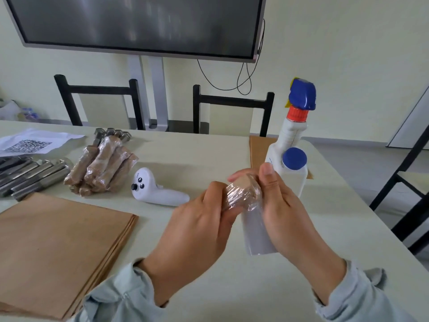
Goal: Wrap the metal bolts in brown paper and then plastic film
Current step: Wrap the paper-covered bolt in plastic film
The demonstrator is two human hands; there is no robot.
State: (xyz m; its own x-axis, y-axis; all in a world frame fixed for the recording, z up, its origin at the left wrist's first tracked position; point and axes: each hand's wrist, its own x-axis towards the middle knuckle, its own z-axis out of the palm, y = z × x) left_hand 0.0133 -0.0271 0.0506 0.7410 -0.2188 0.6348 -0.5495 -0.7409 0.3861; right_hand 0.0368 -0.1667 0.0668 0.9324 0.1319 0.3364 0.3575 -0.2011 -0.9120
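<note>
Bolts point(27, 175) still bare lie in a row at the far left of the bench point(209, 147), just left of the pile of finished bundles point(102, 168), which I take as the landmark. More hex heads point(116, 132) show just behind that pile. A stack of brown paper sheets point(58, 247) lies in front of the pile, on the near side. A white controller point(154, 189) rests just right of the pile, and well to its right stands a white spray bottle point(290, 145) with a blue cap.

Right of the pile and nearer the camera, both hands hold the bundle now being wrapped point(241, 194) above the bench. The left hand point(199, 228) curls round its near end, fingers closed on the paper. The right hand point(285, 212) pinches the plastic film point(255, 233) against the far end, thumb up, with the loose film hanging down beneath.

Judging by the steel, the bundle is heavy for its bulk and quite stiff, so it will not bend in the grip. The film is thin, clingy and stretchy; it tears if pulled hard and sticks to itself. Best hold is round the shaft with one hand, the other keeping the film taut near the end.
</note>
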